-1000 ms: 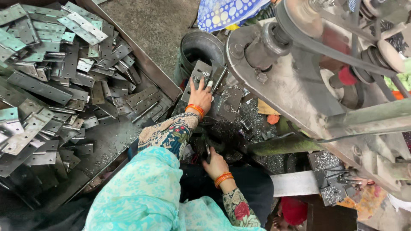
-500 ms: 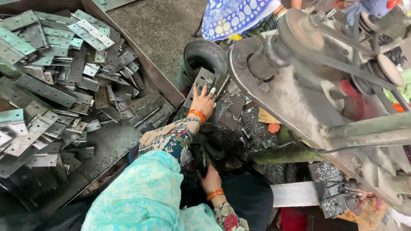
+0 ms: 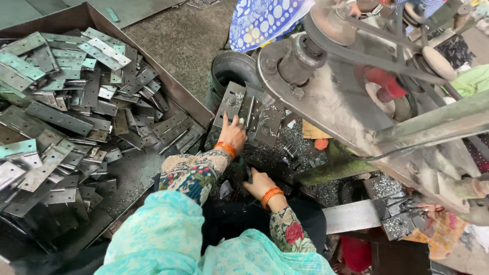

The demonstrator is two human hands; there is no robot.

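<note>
Head view: a person in a pale turquoise shawl and floral sleeves works at a belt-driven press [image 3: 356,102], seen from above. The left hand [image 3: 233,133], an orange bangle at its wrist, reaches toward 12 o'clock and rests with fingers [image 3: 235,120] spread narrow on a grey hinge plate [image 3: 230,104] lying on the press bed [image 3: 270,147]. The index finger points up along the plate; the hand presses on the plate and does not grip it. Just to the plate's 3 o'clock lie more flat plates [image 3: 267,125], touching or overlapping one another.

The right hand [image 3: 259,184], also bangled, sits lower, at about 5 o'clock from the left hand, curled around a small dark piece [image 3: 247,172]. What that piece is cannot be told; the hand is closed on it.

At 12 o'clock from the left hand stands a round dark bucket [image 3: 232,69], close beside the press. The surface around both hands is strewn with fine metal shavings [image 3: 277,153].

At 9 o'clock, well apart from the hands, a rusty tray [image 3: 173,91] holds a heap of grey and greenish hinges [image 3: 61,107], piled at every angle.

At 3 o'clock the press's flywheel [image 3: 331,23] and belt [image 3: 387,63] cross the upper frame. A blue spotted cloth [image 3: 265,20] hangs at 1 o'clock from the bucket. A bright steel bar [image 3: 351,216] juts out at 4 o'clock from the right hand.
</note>
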